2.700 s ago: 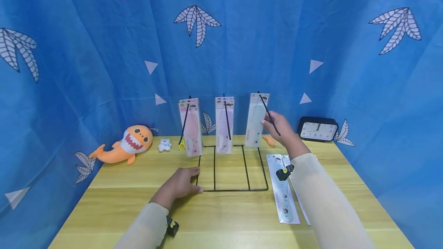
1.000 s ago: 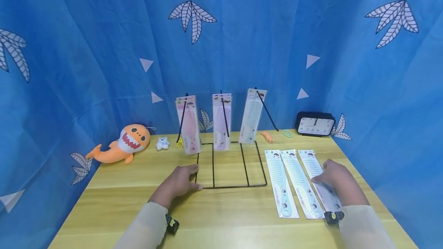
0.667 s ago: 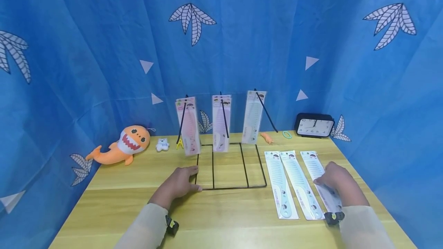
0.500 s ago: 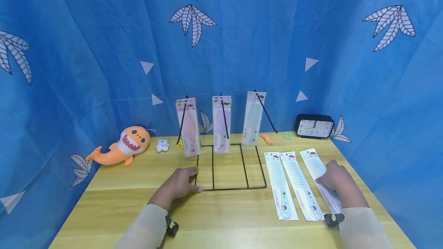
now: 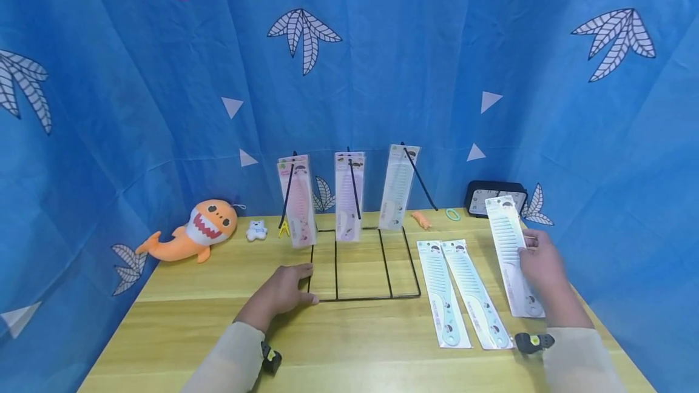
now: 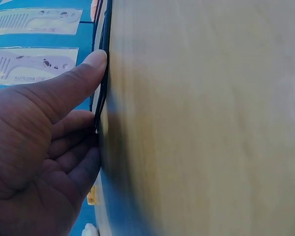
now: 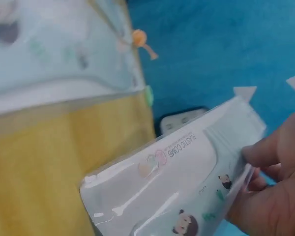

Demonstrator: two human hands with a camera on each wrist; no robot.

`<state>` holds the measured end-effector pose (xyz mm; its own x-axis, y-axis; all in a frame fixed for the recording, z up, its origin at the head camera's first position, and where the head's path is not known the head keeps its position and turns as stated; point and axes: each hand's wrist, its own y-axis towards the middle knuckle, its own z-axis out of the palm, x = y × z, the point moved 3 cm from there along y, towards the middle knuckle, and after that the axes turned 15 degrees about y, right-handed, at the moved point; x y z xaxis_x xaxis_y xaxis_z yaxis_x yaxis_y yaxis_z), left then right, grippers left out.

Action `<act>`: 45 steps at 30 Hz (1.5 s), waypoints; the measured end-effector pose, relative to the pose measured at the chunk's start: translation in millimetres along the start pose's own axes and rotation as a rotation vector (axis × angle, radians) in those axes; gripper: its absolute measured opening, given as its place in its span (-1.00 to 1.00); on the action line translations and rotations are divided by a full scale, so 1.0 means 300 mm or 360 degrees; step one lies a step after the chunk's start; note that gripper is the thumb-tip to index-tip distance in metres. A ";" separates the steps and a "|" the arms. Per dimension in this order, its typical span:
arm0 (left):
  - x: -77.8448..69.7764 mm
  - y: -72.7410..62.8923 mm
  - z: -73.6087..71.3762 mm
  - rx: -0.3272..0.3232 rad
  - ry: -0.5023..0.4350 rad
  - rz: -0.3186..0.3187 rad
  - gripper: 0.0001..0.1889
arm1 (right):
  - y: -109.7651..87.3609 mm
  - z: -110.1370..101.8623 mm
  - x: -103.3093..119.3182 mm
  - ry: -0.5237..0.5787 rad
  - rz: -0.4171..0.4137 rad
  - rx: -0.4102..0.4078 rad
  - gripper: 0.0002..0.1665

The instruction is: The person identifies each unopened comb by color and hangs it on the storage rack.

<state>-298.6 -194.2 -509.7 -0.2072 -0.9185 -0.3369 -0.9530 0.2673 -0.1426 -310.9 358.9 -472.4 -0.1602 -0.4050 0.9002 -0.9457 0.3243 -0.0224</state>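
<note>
In the head view my right hand (image 5: 543,265) pinches a packaged plastic comb (image 5: 505,241) by its right edge. It is lifted and tilted, and partly covers the clock; the right wrist view shows the thumb on the clear wrapper (image 7: 187,167). Two more green packaged combs (image 5: 439,296) (image 5: 475,296) lie side by side on the table. My left hand (image 5: 281,290) grips the front left corner of a black wire rack (image 5: 371,299), thumb against the bar in the left wrist view. From its arms hang pink combs (image 5: 300,205), purple combs (image 5: 349,205) and a green comb (image 5: 397,193).
Along the back of the wooden table (image 5: 218,338) are an orange shark plush (image 5: 210,229), a white bear figure (image 5: 256,230), a yellow clip (image 5: 284,228), a small orange figure (image 5: 420,219), a green ring (image 5: 452,214) and a black clock (image 5: 480,196). Blue curtain (image 5: 415,65) encloses it.
My right hand left the hanging green comb, moved to the rightmost comb on the table, took hold of it and raised it. My left hand has stayed at the rack corner.
</note>
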 end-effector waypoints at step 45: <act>0.002 0.004 0.005 0.0024 0.0001 -0.0042 -0.21 | -0.302 0.219 0.312 0.0827 -0.0861 0.1051 -0.87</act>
<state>-299.4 -194.0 -511.3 -0.1824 -0.9254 -0.3322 -0.9547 0.2475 -0.1653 -258.7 235.4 -414.7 0.3328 0.1178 0.9356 -0.8477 -0.3973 0.3516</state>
